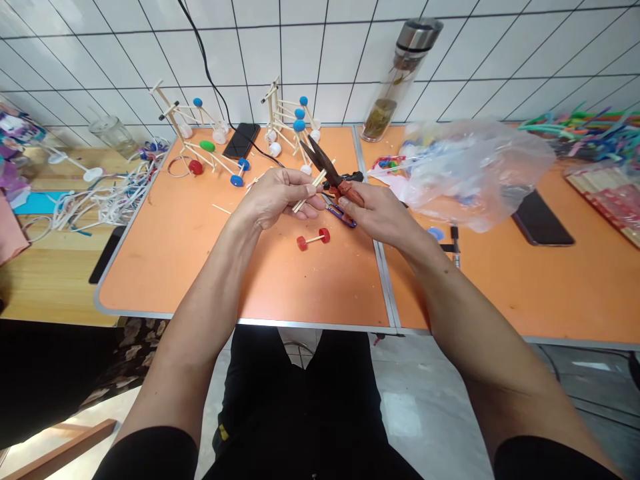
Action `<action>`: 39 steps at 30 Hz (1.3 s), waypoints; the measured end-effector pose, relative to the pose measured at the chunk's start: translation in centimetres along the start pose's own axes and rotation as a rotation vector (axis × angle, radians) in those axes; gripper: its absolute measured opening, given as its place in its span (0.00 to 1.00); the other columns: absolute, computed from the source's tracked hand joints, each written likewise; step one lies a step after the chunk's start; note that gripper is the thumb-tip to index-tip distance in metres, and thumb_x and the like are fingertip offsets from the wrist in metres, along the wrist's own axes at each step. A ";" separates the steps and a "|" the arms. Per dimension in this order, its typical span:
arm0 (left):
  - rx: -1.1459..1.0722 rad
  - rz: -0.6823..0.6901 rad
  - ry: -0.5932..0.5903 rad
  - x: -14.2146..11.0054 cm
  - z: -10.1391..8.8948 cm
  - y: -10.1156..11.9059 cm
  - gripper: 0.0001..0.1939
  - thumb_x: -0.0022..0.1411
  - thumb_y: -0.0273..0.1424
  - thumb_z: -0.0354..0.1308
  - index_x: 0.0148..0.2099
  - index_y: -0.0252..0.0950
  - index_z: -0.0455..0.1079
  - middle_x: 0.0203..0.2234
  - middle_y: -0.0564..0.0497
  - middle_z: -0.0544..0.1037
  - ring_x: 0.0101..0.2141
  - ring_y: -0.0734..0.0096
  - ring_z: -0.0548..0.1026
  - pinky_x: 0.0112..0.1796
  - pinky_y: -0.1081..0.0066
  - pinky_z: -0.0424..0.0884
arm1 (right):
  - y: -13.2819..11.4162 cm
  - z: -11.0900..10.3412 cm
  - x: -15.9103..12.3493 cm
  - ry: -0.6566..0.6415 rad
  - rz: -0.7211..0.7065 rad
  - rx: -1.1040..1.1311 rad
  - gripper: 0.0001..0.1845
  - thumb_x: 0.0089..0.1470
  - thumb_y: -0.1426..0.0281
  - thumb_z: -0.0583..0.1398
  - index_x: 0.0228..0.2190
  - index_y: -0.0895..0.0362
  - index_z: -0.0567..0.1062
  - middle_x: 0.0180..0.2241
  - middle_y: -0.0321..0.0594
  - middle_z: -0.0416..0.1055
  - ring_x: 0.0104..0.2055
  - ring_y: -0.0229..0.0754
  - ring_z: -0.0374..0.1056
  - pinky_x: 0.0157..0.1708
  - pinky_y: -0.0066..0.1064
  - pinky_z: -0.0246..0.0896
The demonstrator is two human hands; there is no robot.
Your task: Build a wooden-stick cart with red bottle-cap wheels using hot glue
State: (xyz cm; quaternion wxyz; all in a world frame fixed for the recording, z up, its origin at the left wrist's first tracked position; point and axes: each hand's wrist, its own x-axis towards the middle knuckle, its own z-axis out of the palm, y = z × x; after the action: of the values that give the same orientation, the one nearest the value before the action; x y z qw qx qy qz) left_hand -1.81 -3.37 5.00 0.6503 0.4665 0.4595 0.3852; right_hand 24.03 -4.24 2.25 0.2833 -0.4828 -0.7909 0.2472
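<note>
In the head view, the left hand [277,198] pinches a thin wooden stick [311,189] between narrowly closed fingertips; it looks light, stiff and easily snapped, best held near its end. The right hand [377,215] curls round the red-handled scissors [350,193], blades up, above the orange table [200,267] at frame centre.

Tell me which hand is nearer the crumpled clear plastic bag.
The right hand is nearer, just left of the crumpled clear plastic bag; the left hand lies farther left, beyond the right hand.
</note>
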 end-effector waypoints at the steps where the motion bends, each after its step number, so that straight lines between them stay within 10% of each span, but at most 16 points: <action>1: 0.002 0.000 -0.002 0.1 -0.1 -0.1 0.09 0.69 0.26 0.85 0.42 0.32 0.87 0.30 0.42 0.92 0.26 0.67 0.90 0.31 0.76 0.83 | 0.0 0.0 0.0 0.003 -0.002 -0.013 0.16 0.74 0.51 0.63 0.39 0.49 0.77 0.37 0.44 0.82 0.42 0.57 0.76 0.46 0.44 0.66; 18: 0.026 -0.008 0.010 0.4 -0.2 -0.5 0.09 0.69 0.29 0.84 0.43 0.32 0.88 0.31 0.42 0.92 0.28 0.65 0.91 0.37 0.72 0.88 | 1.0 0.7 0.3 0.007 0.028 0.006 0.20 0.76 0.48 0.62 0.48 0.51 0.83 0.47 0.49 0.88 0.48 0.60 0.79 0.48 0.45 0.68; 39: 0.033 0.026 -0.018 0.1 0.1 -0.1 0.07 0.73 0.26 0.80 0.41 0.31 0.87 0.30 0.42 0.92 0.27 0.68 0.90 0.32 0.75 0.82 | 1.6 0.7 0.2 -0.104 0.007 0.224 0.28 0.77 0.39 0.63 0.37 0.48 0.72 0.32 0.38 0.74 0.37 0.50 0.68 0.44 0.42 0.60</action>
State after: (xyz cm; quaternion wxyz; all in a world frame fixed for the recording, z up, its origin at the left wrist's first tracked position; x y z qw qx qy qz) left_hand -1.70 -3.33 4.85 0.6418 0.4864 0.4537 0.3816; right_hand 24.49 -3.47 0.76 0.2932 -0.4374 -0.7702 0.3599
